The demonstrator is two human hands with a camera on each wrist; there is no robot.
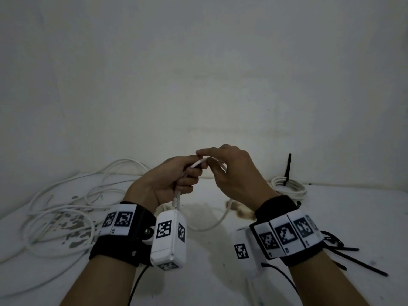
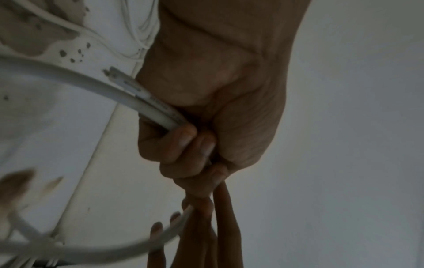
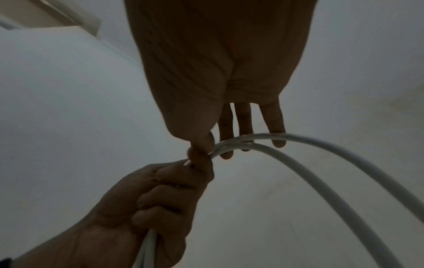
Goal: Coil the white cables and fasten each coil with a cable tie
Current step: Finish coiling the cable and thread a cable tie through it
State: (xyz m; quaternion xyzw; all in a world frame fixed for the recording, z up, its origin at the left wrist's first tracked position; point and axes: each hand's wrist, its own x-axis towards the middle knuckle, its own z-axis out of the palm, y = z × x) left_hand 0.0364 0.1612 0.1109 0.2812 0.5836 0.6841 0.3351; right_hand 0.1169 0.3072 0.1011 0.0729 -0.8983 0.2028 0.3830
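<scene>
White cable (image 1: 220, 219) vanishes inside left hand (image 1: 167, 180); right hand (image 1: 234, 173) pinches it.

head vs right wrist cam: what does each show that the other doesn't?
Head only: the finished coil at back right with a black cable tie standing up from it, loose cable ties by the right wrist, the uncoiled white cables sprawled on the table at left, and both wrist cameras.

Right wrist only: from below, two strands of the white cable arching away, the right hand's outer fingers extended behind them.

Both: left hand fisted round the cable, right thumb and index pinching it just beyond the fist.
</scene>
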